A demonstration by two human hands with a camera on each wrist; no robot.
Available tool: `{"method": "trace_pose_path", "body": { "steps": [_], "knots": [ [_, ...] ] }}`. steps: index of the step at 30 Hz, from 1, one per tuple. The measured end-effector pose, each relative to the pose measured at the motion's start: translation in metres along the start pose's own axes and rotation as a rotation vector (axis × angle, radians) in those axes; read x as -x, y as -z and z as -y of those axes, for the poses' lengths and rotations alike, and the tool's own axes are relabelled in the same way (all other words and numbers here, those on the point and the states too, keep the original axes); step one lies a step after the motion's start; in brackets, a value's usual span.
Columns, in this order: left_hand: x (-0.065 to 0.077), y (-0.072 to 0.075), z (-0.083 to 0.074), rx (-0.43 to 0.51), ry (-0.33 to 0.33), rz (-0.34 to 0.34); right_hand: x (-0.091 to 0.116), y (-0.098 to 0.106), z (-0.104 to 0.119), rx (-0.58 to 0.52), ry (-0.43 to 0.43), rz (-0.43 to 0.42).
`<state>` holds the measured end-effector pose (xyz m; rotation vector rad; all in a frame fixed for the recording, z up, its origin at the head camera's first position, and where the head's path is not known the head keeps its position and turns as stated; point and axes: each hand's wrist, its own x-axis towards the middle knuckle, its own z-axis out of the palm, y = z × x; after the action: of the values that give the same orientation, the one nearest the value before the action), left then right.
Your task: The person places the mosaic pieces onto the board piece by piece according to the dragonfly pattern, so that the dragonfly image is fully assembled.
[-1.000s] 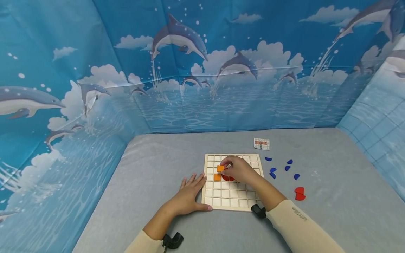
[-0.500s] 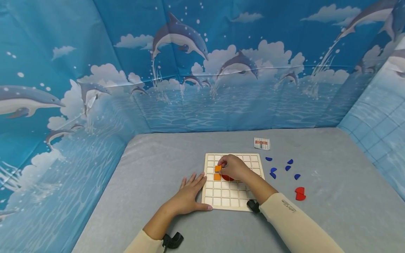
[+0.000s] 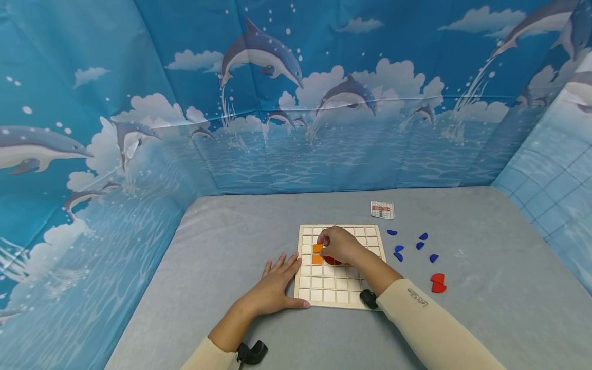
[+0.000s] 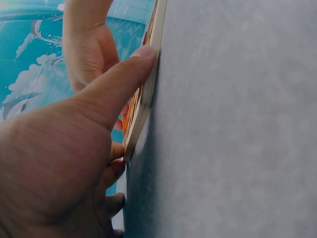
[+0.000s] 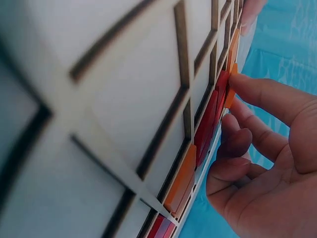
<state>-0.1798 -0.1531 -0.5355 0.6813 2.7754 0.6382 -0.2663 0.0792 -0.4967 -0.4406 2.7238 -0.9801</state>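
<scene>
A wooden grid board point(image 3: 329, 297) with square cells lies on the grey table. My right hand point(image 3: 341, 244) pinches an orange square tile point(image 3: 317, 248) between thumb and fingers, low over a cell on the board's left side. Another orange tile point(image 3: 317, 259) sits one cell nearer to me. Red pieces point(image 3: 332, 260) lie beside them, partly hidden under the hand. In the right wrist view the held orange tile point(image 5: 231, 96) is tilted against the grid. My left hand point(image 3: 274, 288) is spread, its fingertips at the board's left edge and its thumb point(image 4: 133, 69) on the near corner.
Several blue half-round pieces point(image 3: 399, 256) lie right of the board. Two red pieces point(image 3: 438, 283) lie further right and nearer. A small printed pattern card point(image 3: 382, 209) rests behind the board. A dolphin-print curtain point(image 3: 287, 149) encloses the table.
My right hand has shifted slightly left and lowered the orange tile towards the cell behind the other orange tile. The left hand has stayed at the board's edge.
</scene>
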Motion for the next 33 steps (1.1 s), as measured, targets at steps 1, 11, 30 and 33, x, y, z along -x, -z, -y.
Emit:
{"method": "trace_pose_path", "body": {
  "steps": [1, 11, 30, 33],
  "knots": [
    [0.0001, 0.0000, -0.0001, 0.001, 0.000, 0.001, -0.0003, 0.0000, -0.0003, 0.000, 0.001, 0.002],
    [0.0008, 0.0010, -0.0011, 0.011, -0.016, -0.002, 0.0001, -0.0005, -0.0031, -0.025, -0.004, 0.013],
    [-0.0004, 0.0016, -0.0006, 0.000, -0.005, -0.001, 0.0025, 0.0045, -0.0016, -0.059, -0.042, 0.011],
    [-0.0010, 0.0008, -0.0005, 0.000, -0.004, -0.003, 0.0054, 0.0086, -0.0038, -0.094, -0.049, 0.001]
  ]
}}
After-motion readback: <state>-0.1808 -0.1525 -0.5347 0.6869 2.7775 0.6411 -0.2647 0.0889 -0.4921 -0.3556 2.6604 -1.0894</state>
